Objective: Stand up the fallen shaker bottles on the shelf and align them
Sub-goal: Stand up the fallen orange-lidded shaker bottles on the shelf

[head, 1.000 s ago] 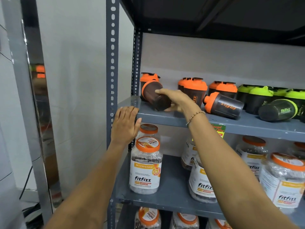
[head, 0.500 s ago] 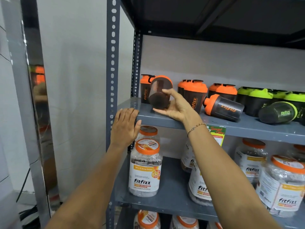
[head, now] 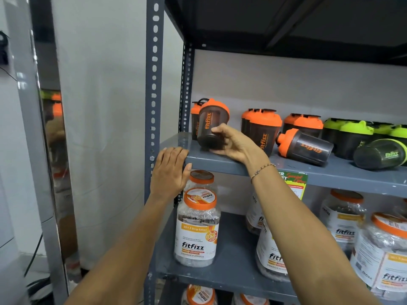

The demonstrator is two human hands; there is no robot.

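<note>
Left hand [head: 169,172] lay flat on shelf [head: 220,160] front edge, frame centre-left, fingers [head: 176,151] extended, gripping nothing. Right hand [head: 233,143] held orange-lidded shaker bottle [head: 210,126] tilted, near upright, base just above shelf; fingers [head: 220,129] wrapped round lower body. Beyond at right, another orange bottle [head: 305,146] and green bottle [head: 380,154] lay fallen.

On the lower shelf [head: 231,256] you have clear fitfizz jars with orange lids: one [head: 197,227] stands near the front left corner with a second [head: 201,179] right behind it, and more [head: 383,249] crowd the right side. A green and red offer tag [head: 295,183] hangs from the front edge of the board above them. To your left, a white wall [head: 105,128] and a shiny metal panel [head: 55,150] flank the rack's perforated grey upright [head: 154,84].
</note>
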